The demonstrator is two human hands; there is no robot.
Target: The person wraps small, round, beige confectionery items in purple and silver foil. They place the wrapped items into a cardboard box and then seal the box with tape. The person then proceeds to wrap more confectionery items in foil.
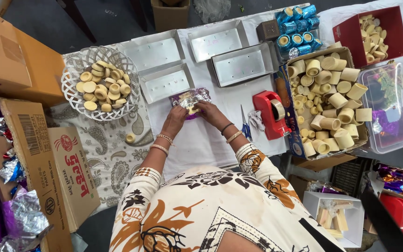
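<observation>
I see a small cream cup [192, 110] lying on a crinkled sheet of silver-and-purple foil [190, 98], which rests on the white tablecloth [197, 140]. My left hand [176, 116] pinches the foil's near left edge, fingers together on it. My right hand [207, 111] presses the foil's right side, fingertips closed on the sheet beside the cup. Just beyond the foil sit four empty silver trays [166, 82]. To the foil's left stands a white wire basket [100, 83] filled with more cream cups. To its right lie blue-handled scissors [246, 126] and a red tape dispenser [270, 114]; further right, a cardboard box [328, 100] holds larger cream cups. Beyond that box, blue foil-wrapped cups [297, 30] are stacked.
</observation>
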